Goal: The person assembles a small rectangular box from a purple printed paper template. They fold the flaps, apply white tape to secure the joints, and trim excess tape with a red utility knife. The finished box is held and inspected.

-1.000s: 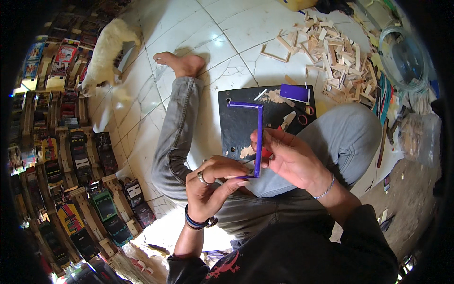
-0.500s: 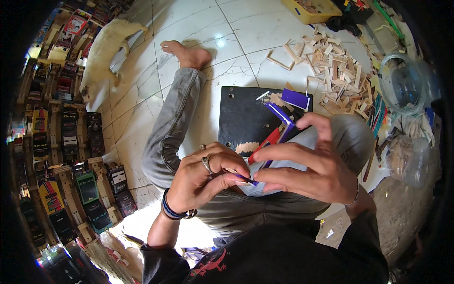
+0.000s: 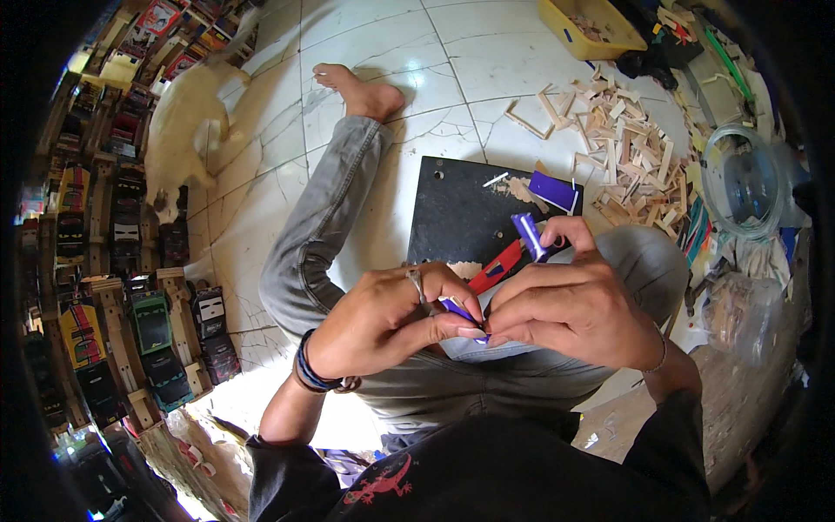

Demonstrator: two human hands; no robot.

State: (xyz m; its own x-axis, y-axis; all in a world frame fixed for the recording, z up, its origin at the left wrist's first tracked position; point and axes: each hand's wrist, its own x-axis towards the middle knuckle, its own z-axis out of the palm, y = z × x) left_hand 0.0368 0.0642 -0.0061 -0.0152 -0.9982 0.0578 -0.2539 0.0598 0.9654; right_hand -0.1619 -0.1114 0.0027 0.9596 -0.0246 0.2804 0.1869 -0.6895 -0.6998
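Observation:
Both hands meet above my lap. My left hand (image 3: 391, 317) pinches a small purple strip (image 3: 454, 305) with a pale edge between thumb and forefinger. My right hand (image 3: 578, 309) is closed at the same spot, its fingertips pressed on the strip's end. A purple-and-white folded piece (image 3: 527, 235) sticks up by the right forefinger; whether it joins the strip is hidden behind the fingers. Beyond the hands, a long red object (image 3: 497, 267) lies slanted, partly covered. The black board (image 3: 457, 204) bears a flat purple rectangle (image 3: 552, 191) and a thin white stick (image 3: 495, 180).
Right of the board spreads a heap of small wooden pieces (image 3: 622, 148), with a yellow tub (image 3: 600, 43) behind. A clear round container (image 3: 741, 178) stands at far right. Toy-like trucks (image 3: 156, 326) line the left side. A pale cat (image 3: 183, 130) is on the tiles beside them.
My hands have come closer together, and the right fingers have curled in onto the strip. The purple folded piece has turned more upright. The cat has shifted, and the whole view has tilted slightly.

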